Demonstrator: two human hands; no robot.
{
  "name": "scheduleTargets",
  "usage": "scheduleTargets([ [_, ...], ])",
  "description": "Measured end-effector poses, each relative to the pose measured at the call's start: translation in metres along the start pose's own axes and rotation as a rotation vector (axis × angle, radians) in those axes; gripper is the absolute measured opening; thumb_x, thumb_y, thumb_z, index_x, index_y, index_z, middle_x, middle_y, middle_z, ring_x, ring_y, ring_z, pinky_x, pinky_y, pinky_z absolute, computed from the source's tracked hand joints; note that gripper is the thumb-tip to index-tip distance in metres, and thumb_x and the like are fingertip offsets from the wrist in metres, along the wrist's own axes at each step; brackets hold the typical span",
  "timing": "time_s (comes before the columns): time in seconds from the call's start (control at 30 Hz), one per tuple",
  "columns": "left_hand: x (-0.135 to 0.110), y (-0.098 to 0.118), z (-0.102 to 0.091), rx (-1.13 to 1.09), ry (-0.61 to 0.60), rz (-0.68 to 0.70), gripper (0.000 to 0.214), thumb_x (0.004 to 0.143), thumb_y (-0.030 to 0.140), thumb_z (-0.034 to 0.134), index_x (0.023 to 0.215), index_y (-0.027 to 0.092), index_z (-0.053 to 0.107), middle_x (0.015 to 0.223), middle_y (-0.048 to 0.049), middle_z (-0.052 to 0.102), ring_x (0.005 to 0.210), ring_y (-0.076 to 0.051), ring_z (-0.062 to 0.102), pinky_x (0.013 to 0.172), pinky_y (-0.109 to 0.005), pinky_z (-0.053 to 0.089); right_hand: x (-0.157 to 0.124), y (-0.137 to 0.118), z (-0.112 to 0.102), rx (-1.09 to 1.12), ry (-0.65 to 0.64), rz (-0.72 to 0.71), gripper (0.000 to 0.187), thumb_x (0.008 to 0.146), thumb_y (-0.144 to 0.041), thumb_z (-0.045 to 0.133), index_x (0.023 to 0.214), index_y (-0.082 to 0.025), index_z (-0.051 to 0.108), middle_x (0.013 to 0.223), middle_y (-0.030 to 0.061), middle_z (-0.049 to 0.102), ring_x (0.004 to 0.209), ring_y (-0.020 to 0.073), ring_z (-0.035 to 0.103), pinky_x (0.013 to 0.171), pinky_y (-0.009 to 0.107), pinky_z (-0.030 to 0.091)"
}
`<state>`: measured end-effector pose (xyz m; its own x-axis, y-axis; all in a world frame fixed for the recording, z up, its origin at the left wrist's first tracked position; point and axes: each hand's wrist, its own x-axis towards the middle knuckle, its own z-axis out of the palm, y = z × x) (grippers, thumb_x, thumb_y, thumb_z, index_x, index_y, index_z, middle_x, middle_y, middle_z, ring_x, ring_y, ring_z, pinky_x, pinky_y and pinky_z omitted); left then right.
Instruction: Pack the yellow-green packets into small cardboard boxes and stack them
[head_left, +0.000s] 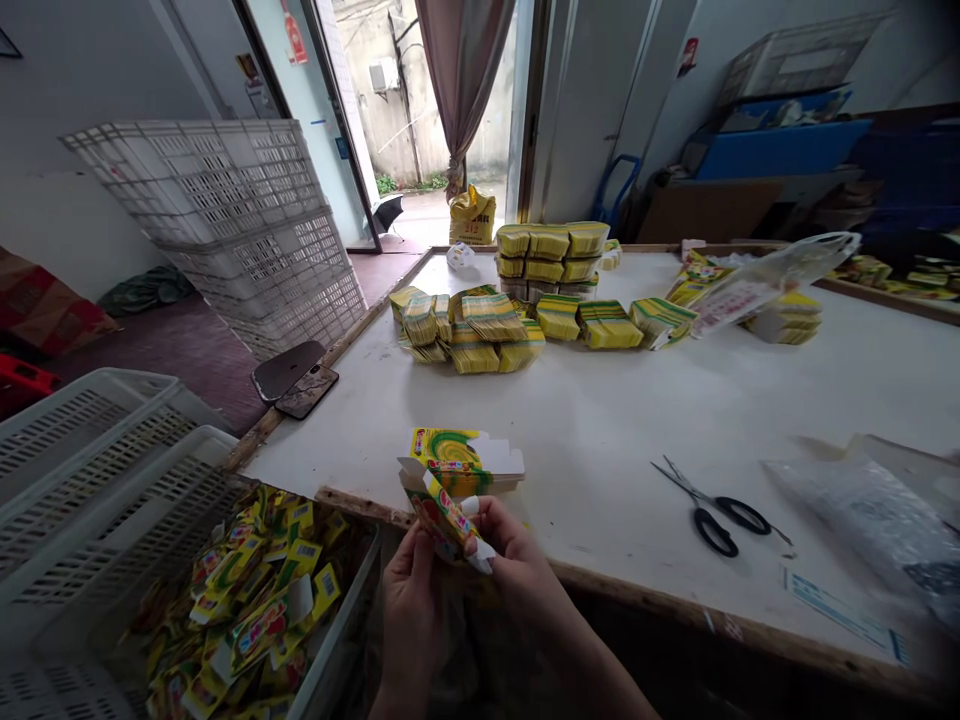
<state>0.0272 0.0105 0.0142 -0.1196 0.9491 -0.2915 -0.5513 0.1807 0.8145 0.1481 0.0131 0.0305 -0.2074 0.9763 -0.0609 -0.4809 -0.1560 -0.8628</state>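
Both hands hold one small yellow-green printed carton (444, 512) just below the near edge of the white table (600, 430). My left hand (411, 590) grips its lower left side with fingers closed. My right hand (510, 555) pinches its right end, thumb on a white flap. Right behind the carton, a short stack of flat cartons (465, 462) lies on the table edge.
A white crate (112, 500) at lower left holds several folded cartons (255, 610). Bundles of flat cartons (480, 325) and taller stacks (551, 255) lie at the table's far side. Black scissors (716, 510) and plastic bags (877, 510) lie right. Two phones (296, 380) rest on the left edge.
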Motion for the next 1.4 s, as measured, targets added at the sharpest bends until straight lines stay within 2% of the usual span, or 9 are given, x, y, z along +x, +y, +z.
scheduleTargets([
  [0.23,0.000,-0.007,-0.015,0.304,0.059,0.162,0.033,0.076,0.048,0.070,0.088,0.017,0.073,0.084,-0.0031,0.077,0.080,-0.022,0.071,0.070,-0.029,0.056,-0.002,0.006,-0.001,-0.109,0.062,-0.070,0.031,0.074,-0.045,0.072,0.078,-0.021,0.052,0.070,-0.0031,0.053,0.065,0.0134,0.048,0.063,0.024,0.040],
  [0.57,0.004,0.008,-0.036,0.206,0.107,0.235,0.029,0.061,0.042,0.083,0.078,0.019,0.077,0.074,-0.0021,0.077,0.069,-0.019,0.070,0.068,-0.027,0.057,-0.020,-0.010,-0.015,-0.679,-0.058,-0.181,0.007,0.084,-0.017,0.056,0.078,-0.020,0.059,0.071,-0.0017,0.055,0.066,0.0139,0.050,0.061,0.024,0.039],
  [0.67,0.007,0.027,-0.044,0.204,-0.058,0.148,0.055,0.055,0.060,0.081,0.089,0.018,0.078,0.085,-0.0103,0.078,0.077,-0.027,0.072,0.072,-0.036,0.059,-0.022,-0.026,-0.021,-0.946,-0.118,-0.314,0.026,0.085,-0.005,0.047,0.091,-0.021,0.066,0.083,0.0029,0.062,0.076,0.0171,0.056,0.067,0.026,0.043],
  [0.77,0.006,0.047,-0.047,0.260,-0.358,0.014,0.100,0.052,0.089,0.054,0.116,0.015,0.070,0.111,-0.0200,0.072,0.099,-0.038,0.068,0.086,-0.047,0.055,-0.021,-0.045,-0.025,-1.263,-0.263,-0.445,0.027,0.092,-0.009,0.049,0.096,-0.025,0.070,0.084,0.0050,0.068,0.080,0.0205,0.055,0.072,0.031,0.044],
  [0.9,-0.001,0.045,-0.039,0.662,-0.615,-0.040,0.095,0.052,0.062,0.081,0.134,0.023,0.055,0.132,-0.0140,0.062,0.120,-0.037,0.058,0.101,-0.046,0.046,-0.020,-0.054,-0.020,-1.433,-0.434,-0.561,0.012,0.092,-0.028,0.060,0.092,-0.025,0.072,0.083,0.0039,0.070,0.081,0.0210,0.057,0.076,0.034,0.045],
  [1.0,-0.009,0.023,-0.026,0.899,-0.487,0.042,0.085,0.063,0.034,0.082,0.139,0.022,0.045,0.134,-0.0116,0.060,0.124,-0.033,0.054,0.103,-0.043,0.045,-0.023,-0.038,-0.016,-1.351,-0.242,-0.637,0.011,0.093,-0.023,0.058,0.091,-0.022,0.070,0.089,0.0047,0.069,0.081,0.0200,0.059,0.072,0.032,0.048],
  [1.17,-0.015,0.002,-0.015,1.027,-0.103,0.213,0.078,0.073,0.043,0.070,0.137,0.014,0.036,0.120,-0.0146,0.065,0.110,-0.031,0.063,0.093,-0.044,0.051,-0.033,0.003,-0.011,-0.940,0.185,-0.718,0.021,0.088,-0.009,0.053,0.098,-0.023,0.065,0.092,0.0046,0.062,0.079,0.0158,0.063,0.068,0.024,0.052],
  [1.27,-0.015,0.003,-0.016,1.105,-0.075,0.332,0.080,0.072,0.050,0.069,0.136,0.014,0.035,0.114,-0.0148,0.067,0.105,-0.032,0.066,0.086,-0.043,0.054,-0.036,0.007,-0.010,-0.625,0.215,-0.519,0.021,0.086,-0.016,0.059,0.105,-0.024,0.056,0.092,0.0034,0.062,0.079,0.0165,0.063,0.070,0.026,0.052],
  [1.4,-0.017,0.003,-0.023,1.209,-0.223,0.558,0.075,0.076,0.042,0.069,0.138,0.019,0.033,0.112,-0.0124,0.068,0.099,-0.028,0.068,0.081,-0.039,0.057,-0.027,-0.014,-0.018,-0.315,0.170,-0.178,0.020,0.080,-0.032,0.070,0.087,-0.020,0.055,0.069,-0.0038,0.053,0.060,0.0113,0.050,0.055,0.021,0.043],
])
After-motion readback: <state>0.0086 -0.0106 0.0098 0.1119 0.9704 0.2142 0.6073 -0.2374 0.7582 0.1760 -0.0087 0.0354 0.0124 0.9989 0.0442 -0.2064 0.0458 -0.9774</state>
